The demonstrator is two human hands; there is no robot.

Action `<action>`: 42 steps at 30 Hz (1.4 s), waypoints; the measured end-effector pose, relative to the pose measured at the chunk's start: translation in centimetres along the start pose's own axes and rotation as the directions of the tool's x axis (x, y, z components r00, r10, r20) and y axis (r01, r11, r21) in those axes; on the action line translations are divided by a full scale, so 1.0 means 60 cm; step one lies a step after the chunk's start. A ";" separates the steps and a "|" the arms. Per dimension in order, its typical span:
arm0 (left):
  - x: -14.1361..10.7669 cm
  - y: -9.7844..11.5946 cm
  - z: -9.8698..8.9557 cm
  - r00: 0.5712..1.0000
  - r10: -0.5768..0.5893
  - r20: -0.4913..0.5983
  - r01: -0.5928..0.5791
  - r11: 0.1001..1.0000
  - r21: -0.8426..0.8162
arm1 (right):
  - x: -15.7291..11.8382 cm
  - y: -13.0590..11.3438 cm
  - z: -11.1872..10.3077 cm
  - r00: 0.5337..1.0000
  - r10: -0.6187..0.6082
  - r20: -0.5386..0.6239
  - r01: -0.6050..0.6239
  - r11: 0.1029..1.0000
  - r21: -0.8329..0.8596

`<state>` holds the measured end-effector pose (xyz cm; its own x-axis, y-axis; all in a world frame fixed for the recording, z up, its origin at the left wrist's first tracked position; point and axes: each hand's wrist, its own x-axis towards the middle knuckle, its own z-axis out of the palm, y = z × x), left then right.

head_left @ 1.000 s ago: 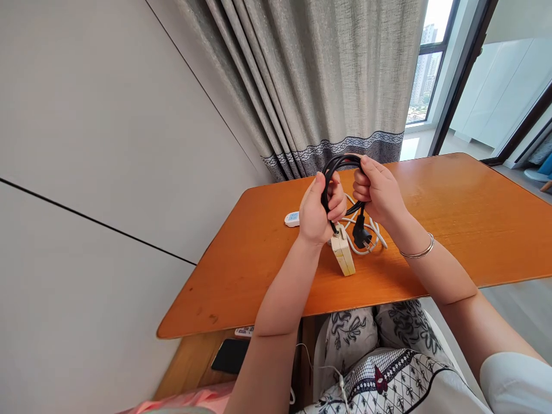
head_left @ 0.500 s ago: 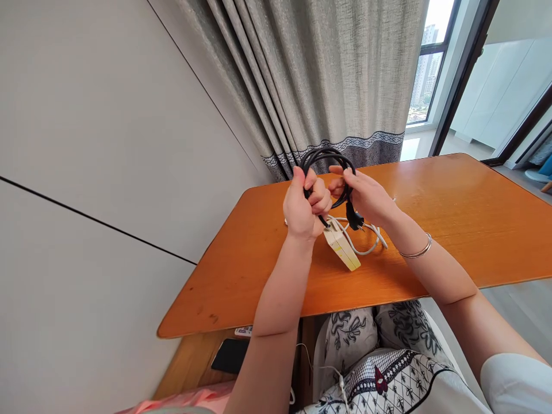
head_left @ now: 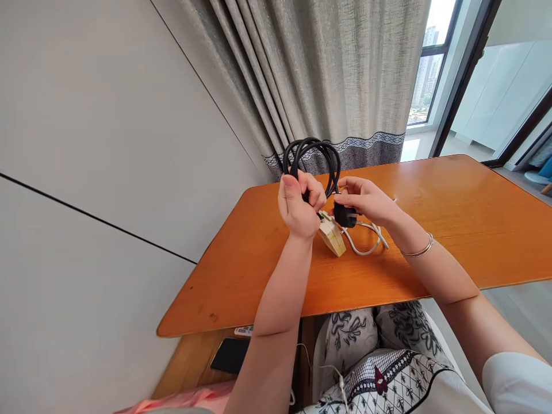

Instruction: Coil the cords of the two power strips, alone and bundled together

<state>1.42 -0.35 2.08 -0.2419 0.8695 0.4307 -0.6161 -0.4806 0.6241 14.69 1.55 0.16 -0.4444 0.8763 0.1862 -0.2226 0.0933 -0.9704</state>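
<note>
My left hand is closed round one side of a coiled black cable, whose loops stand up above the fist. From below this fist hangs a cream-coloured block with yellowish marks, tilted above the table. The fingers of my right hand pinch the cable's end at the black plug, its prongs pointing right. Behind and below the plug, a white cable lies in a loose loop on the orange-brown table.
A grey curtain hangs behind the table, with a pale wall at the left. Below the table's front edge, a black phone-like object lies on a wooden surface. My legs are under the front edge.
The coil and my left hand have shifted slightly left. My right fingers have moved from the coil's side down to the plug, which has turned. The cream block has swung left and up.
</note>
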 end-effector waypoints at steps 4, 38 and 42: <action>-0.007 -0.001 -0.001 1.000 -0.009 0.016 0.009 1.000 -0.003 | 0.000 -0.007 -0.006 0.998 -0.061 -0.024 0.060 0.998 -0.031; 0.019 0.020 -0.011 0.937 -0.337 0.088 0.347 0.926 -0.149 | 0.001 0.009 0.019 0.999 0.042 -0.024 -0.029 0.921 0.389; 0.027 0.005 -0.014 0.940 -0.338 0.043 0.340 0.922 -0.183 | 0.002 0.012 0.036 0.986 0.107 -0.126 -0.031 0.870 0.493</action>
<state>0.21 0.99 2.42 0.0128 0.9750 0.2218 -0.7877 -0.1267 0.6028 12.61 0.68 -0.17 -0.3528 0.9337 0.0608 -0.6074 -0.1791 -0.7740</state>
